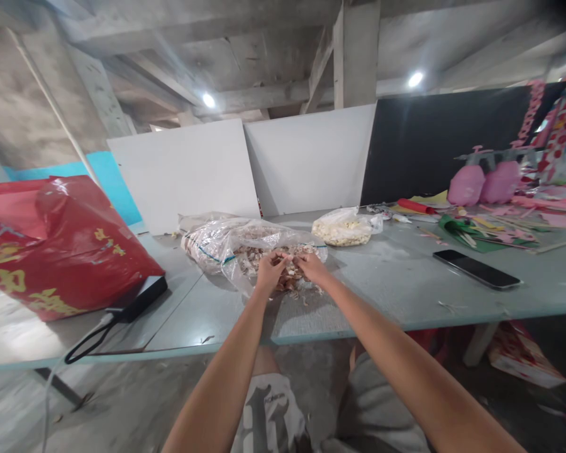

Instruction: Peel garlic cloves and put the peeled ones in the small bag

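Note:
Both my hands meet over the mouth of a clear plastic bag (207, 242) that lies on the table, filled with unpeeled garlic cloves and flaky skins (290, 280). The fingers of my left hand (272, 267) are pinched together. Against them, my right hand (310, 265) pinches as well. Between the fingertips shows a small pale pinkish piece, which looks like a garlic clove (289, 257); the fingers partly hide it. Loose skins have spilled onto the tabletop below the hands. Behind and to the right sits a second clear bag (342, 228) of pale, peeled-looking cloves.
On the grey table (358, 302), a red bag (70, 245) and a black power bank (144, 299) with a cable stand left. A phone (476, 269), green paper (485, 236), pink scraps and pink spray bottles (466, 184) lie right. White panels (311, 160) rise behind.

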A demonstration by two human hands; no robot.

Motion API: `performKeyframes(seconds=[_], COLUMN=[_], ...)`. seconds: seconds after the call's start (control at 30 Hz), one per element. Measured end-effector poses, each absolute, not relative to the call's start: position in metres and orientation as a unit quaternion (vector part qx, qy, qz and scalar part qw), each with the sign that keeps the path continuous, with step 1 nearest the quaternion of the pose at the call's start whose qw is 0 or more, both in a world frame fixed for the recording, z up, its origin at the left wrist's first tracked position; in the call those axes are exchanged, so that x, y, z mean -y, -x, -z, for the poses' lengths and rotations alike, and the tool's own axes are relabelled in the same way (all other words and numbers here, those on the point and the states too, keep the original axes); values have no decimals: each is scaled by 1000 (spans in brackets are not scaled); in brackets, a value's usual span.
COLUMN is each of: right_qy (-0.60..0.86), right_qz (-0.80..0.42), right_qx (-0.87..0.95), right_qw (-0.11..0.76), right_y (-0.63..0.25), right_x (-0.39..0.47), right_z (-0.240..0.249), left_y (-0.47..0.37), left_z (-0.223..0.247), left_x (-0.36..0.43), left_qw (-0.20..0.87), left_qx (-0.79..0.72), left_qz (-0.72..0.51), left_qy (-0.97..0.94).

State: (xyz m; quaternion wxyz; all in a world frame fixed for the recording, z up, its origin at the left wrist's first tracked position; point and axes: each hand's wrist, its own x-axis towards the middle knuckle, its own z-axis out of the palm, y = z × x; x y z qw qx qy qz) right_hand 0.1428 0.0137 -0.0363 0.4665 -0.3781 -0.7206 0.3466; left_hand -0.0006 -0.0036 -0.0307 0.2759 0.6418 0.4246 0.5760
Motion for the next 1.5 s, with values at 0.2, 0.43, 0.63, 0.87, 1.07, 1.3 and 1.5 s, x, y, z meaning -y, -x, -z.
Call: performKeyframes(seconds=[0.2,0.43,0.63,0.87,1.07,1.3,1.5], right_qy=[388,390,376,371,393,373,387], right_qz=[-238,-181,-175,-191,-198,-205,-201], right_qx=[764,787,802,799,780,787,757], right_qw=[457,442,430,432,445,447,487], right_y=[-145,-147,-149,-150,-151,-149,-148], right_x=[-13,-7,-8,-9,-12,-13,-15], right_z=[32,27,29,28,29,31,32], left_y=[-1,-1,-2,-2,1,-1,1], left_z=[29,31,27,25,27,26,25], left_x=[7,6,12,13,6,8,9], left_qw=[331,367,429,483,445,395,233], left_qx=[-427,-408,-397,-370,-360,-382,-445], left_qz=[-551,-546,-526,-521,-603,-575,-589], left_qy=[-636,-633,-618,-598,-555,-606,-633])
